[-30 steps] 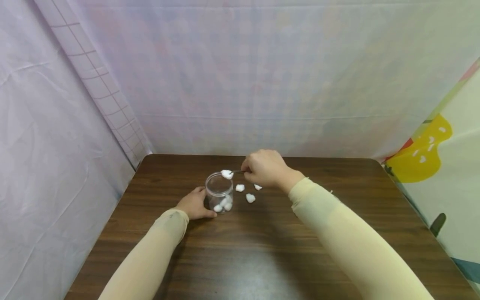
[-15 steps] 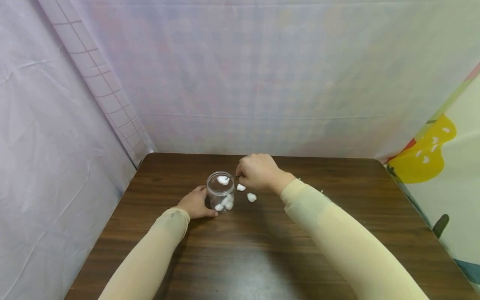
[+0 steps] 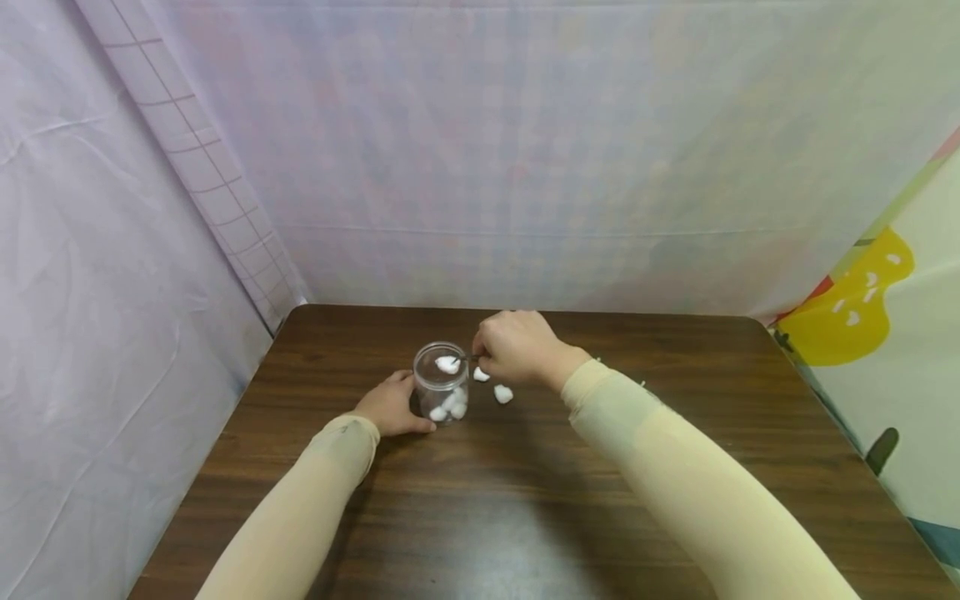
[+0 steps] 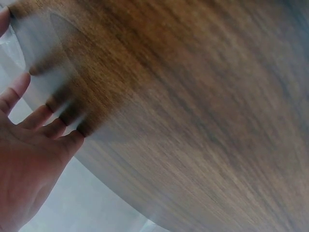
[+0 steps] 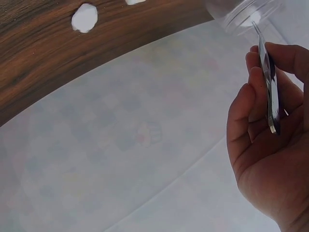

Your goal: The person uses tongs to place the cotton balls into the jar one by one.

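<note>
A clear round jar (image 3: 431, 385) without a lid stands on the table, with several white cotton balls (image 3: 452, 405) at its bottom. My left hand (image 3: 392, 407) holds the jar's left side, thumb in front and fingers behind. In the right wrist view, my right hand (image 5: 268, 140) pinches metal tweezers (image 5: 269, 84) between thumb and fingers. Their tips grip one cotton ball (image 3: 448, 364) at the jar's mouth, just inside the rim. Two loose cotton balls show on the table right of the jar, one nearer me (image 3: 503, 394) and one farther (image 3: 482, 374), close to the right hand.
The dark wood-grain table (image 3: 480, 500) has rounded far corners. A pale patterned curtain (image 3: 510, 167) hangs behind its far edge, and a white cloth (image 3: 112, 292) hangs at the left. A cloth with a yellow print (image 3: 840, 317) is on the right.
My right hand has moved left and slightly lower, bringing the cotton ball in the tweezers from over the jar's rim down into its mouth. The left hand stays on the jar.
</note>
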A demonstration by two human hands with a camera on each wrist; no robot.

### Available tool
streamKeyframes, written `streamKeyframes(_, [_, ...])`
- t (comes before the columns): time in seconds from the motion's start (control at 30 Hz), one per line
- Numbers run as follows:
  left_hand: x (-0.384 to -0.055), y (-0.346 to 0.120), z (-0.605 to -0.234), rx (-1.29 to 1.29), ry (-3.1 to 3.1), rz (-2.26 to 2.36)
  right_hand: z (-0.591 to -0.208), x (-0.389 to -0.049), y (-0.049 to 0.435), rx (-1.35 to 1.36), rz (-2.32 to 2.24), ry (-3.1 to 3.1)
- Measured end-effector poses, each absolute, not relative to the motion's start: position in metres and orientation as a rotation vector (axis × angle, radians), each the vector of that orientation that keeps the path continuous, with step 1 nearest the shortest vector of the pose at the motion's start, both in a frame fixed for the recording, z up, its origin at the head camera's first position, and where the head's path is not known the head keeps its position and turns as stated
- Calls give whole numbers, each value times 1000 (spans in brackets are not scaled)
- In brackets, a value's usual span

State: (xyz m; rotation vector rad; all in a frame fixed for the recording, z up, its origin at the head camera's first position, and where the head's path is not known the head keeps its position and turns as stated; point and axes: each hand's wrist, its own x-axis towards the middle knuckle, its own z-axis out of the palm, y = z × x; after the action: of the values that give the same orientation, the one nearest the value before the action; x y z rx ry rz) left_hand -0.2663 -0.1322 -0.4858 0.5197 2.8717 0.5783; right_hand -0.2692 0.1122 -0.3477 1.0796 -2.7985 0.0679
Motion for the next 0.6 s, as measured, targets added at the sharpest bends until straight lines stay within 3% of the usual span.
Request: streamKeyframes(0.6, [-268, -132, -489, 521, 2874, 551, -340, -268, 130, 1023, 102, -2802])
